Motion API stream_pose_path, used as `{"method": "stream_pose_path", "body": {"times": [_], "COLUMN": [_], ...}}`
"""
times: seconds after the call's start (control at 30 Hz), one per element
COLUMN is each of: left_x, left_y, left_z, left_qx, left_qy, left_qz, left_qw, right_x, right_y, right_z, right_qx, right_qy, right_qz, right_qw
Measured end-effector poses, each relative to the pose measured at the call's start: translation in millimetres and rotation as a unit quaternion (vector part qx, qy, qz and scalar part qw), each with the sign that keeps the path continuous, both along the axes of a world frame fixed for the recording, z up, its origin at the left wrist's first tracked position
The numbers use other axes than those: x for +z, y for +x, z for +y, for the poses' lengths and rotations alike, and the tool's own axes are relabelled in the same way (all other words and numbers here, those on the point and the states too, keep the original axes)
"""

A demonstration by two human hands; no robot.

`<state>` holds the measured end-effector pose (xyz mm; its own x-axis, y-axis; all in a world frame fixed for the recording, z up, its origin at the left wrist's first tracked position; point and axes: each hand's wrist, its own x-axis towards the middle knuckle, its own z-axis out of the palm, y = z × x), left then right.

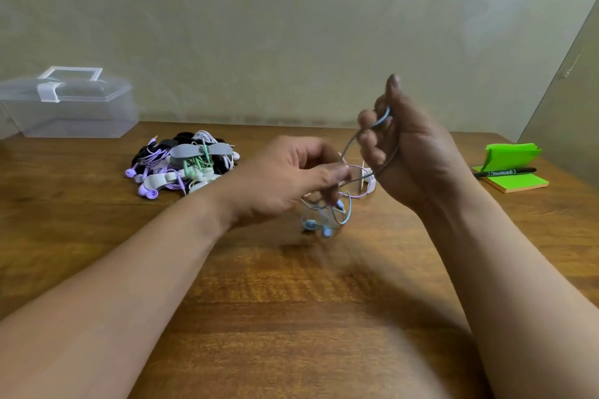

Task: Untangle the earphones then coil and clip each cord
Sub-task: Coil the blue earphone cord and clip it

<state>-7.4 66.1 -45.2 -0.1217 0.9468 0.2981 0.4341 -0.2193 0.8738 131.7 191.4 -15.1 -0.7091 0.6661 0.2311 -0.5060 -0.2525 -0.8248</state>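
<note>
A light blue earphone cord (344, 211) runs between both hands above the middle of the wooden table (291, 317). My right hand (406, 149) is raised, its fingers curled round loops of that cord. My left hand (285, 178) pinches the cord lower down, blurred by motion. The blue earbuds (316, 227) dangle just above the table. A lilac cord (364, 183) lies behind the hands, partly hidden. A pile of tangled earphones (181, 165), purple, green, black and white, with grey clips, lies at the back left.
A clear plastic box (68, 104) with a white latch stands at the far left by the wall. Green sticky notes (512, 172) with a black marker (505, 172) on them lie at the right edge.
</note>
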Motion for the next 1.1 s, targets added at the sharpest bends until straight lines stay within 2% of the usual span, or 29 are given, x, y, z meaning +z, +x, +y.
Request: {"method": "stream_pose_path", "body": {"times": [0.1, 0.17, 0.2, 0.23, 0.27, 0.3, 0.33, 0.37, 0.4, 0.47, 0.53, 0.57, 0.6, 0.73, 0.83, 0.97, 1.1], "left_x": [5, 8, 8, 9, 9, 8, 8, 7, 6, 4, 2, 2, 3, 0, 0, 2, 3], "left_y": [-18, -28, -32, -34, -35, -35, -34, -34, -33, -32, -33, -33, -32, -30, -29, -37, -50], "left_z": [-8, -12, -12, -12, -11, -10, -9, -9, -8, -8, -8, -8, -8, -8, -9, -9, -10], "left_qx": [0.006, 0.015, 0.025, 0.036, 0.045, 0.048, 0.049, 0.051, 0.056, 0.073, 0.085, 0.090, 0.094, 0.122, 0.134, 0.143, 0.145], "left_qy": [-0.020, -0.013, -0.005, 0.002, 0.006, 0.007, 0.004, -0.002, -0.008, -0.016, -0.018, -0.018, -0.016, 0.021, 0.027, 0.009, 0.010], "left_qz": [0.025, 0.013, 0.006, 0.008, 0.016, 0.023, 0.027, 0.031, 0.040, 0.076, 0.099, 0.102, 0.106, 0.175, 0.222, 0.177, 0.093], "left_qw": [0.999, 1.000, 1.000, 0.999, 0.999, 0.999, 0.998, 0.998, 0.998, 0.994, 0.991, 0.991, 0.990, 0.977, 0.965, 0.974, 0.985], "right_x": [-2, -7, -10, -14, -17, -19, -20, -20, -20, -19, -19, -19, -19, -28, -31, -28, -23], "right_y": [3, 5, 5, 4, 3, 2, 0, -2, -3, -5, -6, -6, -6, -8, -7, -3, -7], "right_z": [13, 21, 22, 21, 18, 14, 9, 2, -5, -15, -20, -20, -18, -7, -1, 12, 14], "right_qx": [-0.042, -0.076, -0.111, -0.160, -0.217, -0.263, -0.283, -0.277, -0.255, -0.201, -0.124, -0.092, -0.074, -0.034, 0.009, -0.109, -0.164], "right_qy": [-0.066, -0.060, -0.008, 0.091, 0.211, 0.317, 0.397, 0.446, 0.471, 0.470, 0.380, 0.339, 0.324, 0.352, 0.337, 0.339, 0.178], "right_qz": [0.033, -0.015, -0.081, -0.177, -0.268, -0.317, -0.322, -0.305, -0.289, -0.274, -0.254, -0.250, -0.254, -0.307, -0.326, -0.289, -0.182], "right_qw": [0.996, 0.995, 0.990, 0.967, 0.915, 0.854, 0.811, 0.795, 0.793, 0.815, 0.881, 0.902, 0.908, 0.883, 0.883, 0.889, 0.953]}}
